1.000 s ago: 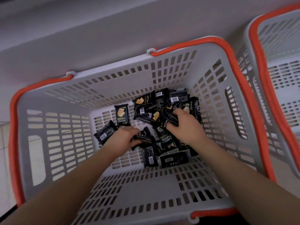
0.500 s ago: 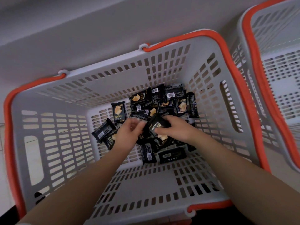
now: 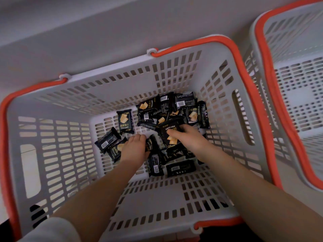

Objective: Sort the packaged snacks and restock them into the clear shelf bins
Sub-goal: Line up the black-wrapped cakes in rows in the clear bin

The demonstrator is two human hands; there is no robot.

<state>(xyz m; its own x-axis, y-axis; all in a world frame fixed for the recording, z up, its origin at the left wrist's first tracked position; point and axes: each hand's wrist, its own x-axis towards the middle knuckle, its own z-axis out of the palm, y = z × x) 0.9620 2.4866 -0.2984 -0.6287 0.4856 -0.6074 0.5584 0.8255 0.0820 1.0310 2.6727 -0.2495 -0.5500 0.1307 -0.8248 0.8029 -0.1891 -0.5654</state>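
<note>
The right hand (image 3: 187, 137) grips one DRYCAKE packet (image 3: 170, 135); the left hand (image 3: 135, 147), fingers curled, rests on the pile (image 3: 167, 110). The smooth wrapper can slip back into the basket (image 3: 52, 105).

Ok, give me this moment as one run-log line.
phase: gathering | right hand: holds DRYCAKE packet | left hand: on packets in pile | site: grey basket | shelf bins: not in view

2 bare forearms; a white sleeve (image 3: 50, 229) covers the left upper arm.
</note>
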